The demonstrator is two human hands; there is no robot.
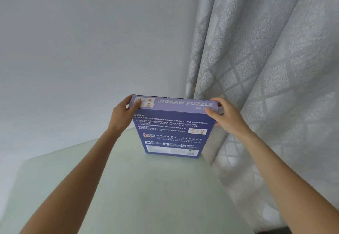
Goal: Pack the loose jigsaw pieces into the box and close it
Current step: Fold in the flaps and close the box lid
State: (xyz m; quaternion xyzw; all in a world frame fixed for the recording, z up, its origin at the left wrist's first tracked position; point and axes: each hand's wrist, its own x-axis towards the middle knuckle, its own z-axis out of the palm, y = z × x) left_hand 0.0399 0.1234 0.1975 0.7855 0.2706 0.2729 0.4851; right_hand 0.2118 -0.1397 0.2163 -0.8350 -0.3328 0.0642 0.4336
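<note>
Flat blue cardboard box [170, 131], closed, upright on pale smooth bench [128, 188]; left hand [124, 112] and right hand [225, 116] each grip a top corner.

A pale green table [128, 188] with a smooth, faintly glossy top is seen from above, its far edge set against a plain wall. A purple jigsaw box [172, 133] is stood upright on its narrow end at the far right of the tabletop, just beside a patterned curtain.
</note>
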